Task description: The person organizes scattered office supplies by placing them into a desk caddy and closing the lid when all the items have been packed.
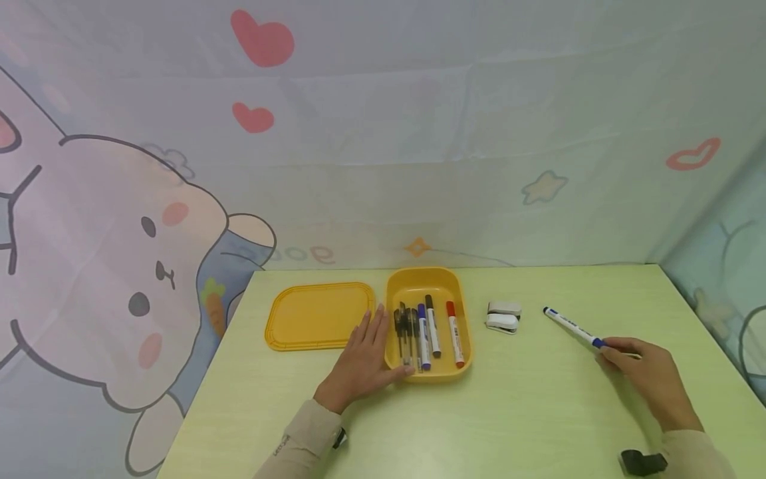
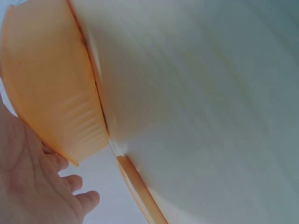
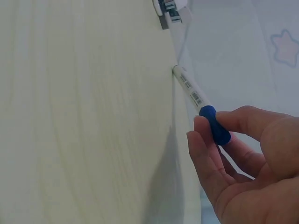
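In the head view a yellow box holds several black-capped pens at its left side. A blue marker, a black marker and a red marker lie beside them. My left hand rests along the box's left rim with fingers extended and the thumb at the near corner. Over to the right, my right hand pinches a white marker by its blue cap between thumb and fingers. The marker points left and away; whether its far tip touches the table cannot be told.
A flat yellow lid lies left of the box. Two small staplers sit between the box and the right hand's marker. Behind the table hangs a printed cloth with hearts and a rabbit.
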A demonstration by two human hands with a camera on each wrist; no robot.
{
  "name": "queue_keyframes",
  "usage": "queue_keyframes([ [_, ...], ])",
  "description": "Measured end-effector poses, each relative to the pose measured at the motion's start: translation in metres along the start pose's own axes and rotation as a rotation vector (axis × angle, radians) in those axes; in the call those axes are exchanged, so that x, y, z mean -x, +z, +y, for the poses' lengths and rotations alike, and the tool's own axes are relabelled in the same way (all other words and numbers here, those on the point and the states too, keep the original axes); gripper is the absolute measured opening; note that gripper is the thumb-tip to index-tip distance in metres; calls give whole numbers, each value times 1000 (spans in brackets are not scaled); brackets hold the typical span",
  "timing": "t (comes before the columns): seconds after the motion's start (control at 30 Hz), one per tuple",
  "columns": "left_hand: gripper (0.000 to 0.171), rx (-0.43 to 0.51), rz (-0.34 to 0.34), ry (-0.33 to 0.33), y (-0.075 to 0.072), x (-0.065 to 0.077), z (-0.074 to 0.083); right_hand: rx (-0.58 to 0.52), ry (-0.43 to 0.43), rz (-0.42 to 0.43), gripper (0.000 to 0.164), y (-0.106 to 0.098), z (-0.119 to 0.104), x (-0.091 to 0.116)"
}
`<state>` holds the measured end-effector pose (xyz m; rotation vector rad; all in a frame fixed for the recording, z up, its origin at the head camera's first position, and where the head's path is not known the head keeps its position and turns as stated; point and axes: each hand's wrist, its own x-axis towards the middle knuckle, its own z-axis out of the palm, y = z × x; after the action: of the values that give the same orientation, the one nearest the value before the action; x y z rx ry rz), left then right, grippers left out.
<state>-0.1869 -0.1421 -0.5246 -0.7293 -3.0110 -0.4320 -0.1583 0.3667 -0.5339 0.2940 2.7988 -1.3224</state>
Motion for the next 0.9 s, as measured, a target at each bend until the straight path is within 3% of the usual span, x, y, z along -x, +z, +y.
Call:
queue_keyframes([
  [0.33,113,9,-7,-7,1,0,0,-293,-21,-10,59,-11,-9,2],
  [0.57,114,10,-17,-17,2,0,-1,-652,-63,-27,17,-14,-14,0],
  [0.67,114,8,-19,-20,3,-1,-1,-766,-95,-35,14,-13,-15,-1],
  [0.77,114,8,-17,-21,3,-1,-1,-814,-114,-42,16,-12,-17,-3],
  [0.9,114,7,-20,-24,4,-1,-2,-759,-114,-35,21,-11,-20,-7],
])
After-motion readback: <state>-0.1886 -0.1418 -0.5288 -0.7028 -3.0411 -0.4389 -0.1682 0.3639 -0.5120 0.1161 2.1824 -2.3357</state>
